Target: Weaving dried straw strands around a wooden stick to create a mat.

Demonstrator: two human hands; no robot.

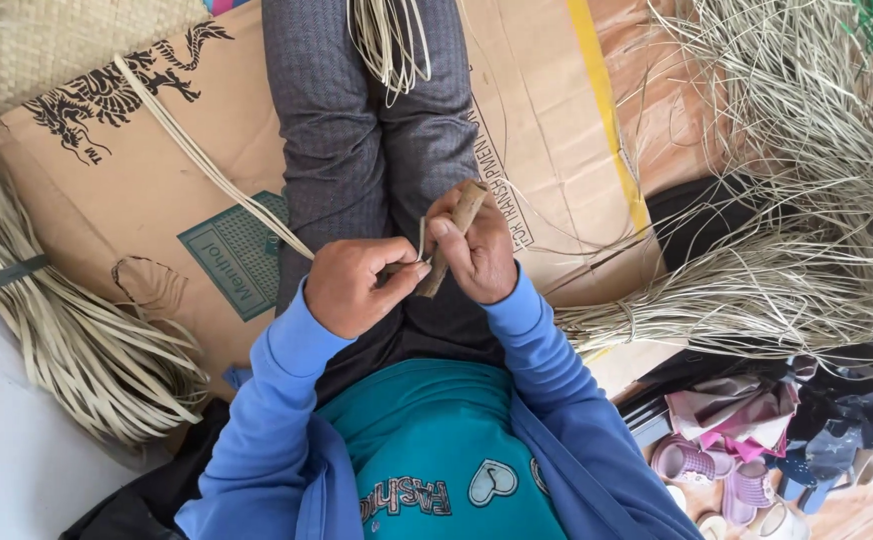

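My left hand (pixel 355 283) pinches the end of a long pale reed strip (pixel 197 155) that runs up and to the left across the cardboard. My right hand (pixel 477 250) grips a short brown wooden stick tool (pixel 462 215), held slanted over my lap. The two hands meet above my grey trousers (pixel 357 130), with the strip's end between thumb and tool. More thin strips (pixel 389 40) hang over my legs at the top.
A flattened cardboard box (pixel 157 210) lies under my legs. A tied bundle of flat reed strips (pixel 67 330) is at the left, a tangled heap of thin fibres (pixel 787 200) at the right. Small pink shoes (pixel 717 475) and cloths sit at the bottom right.
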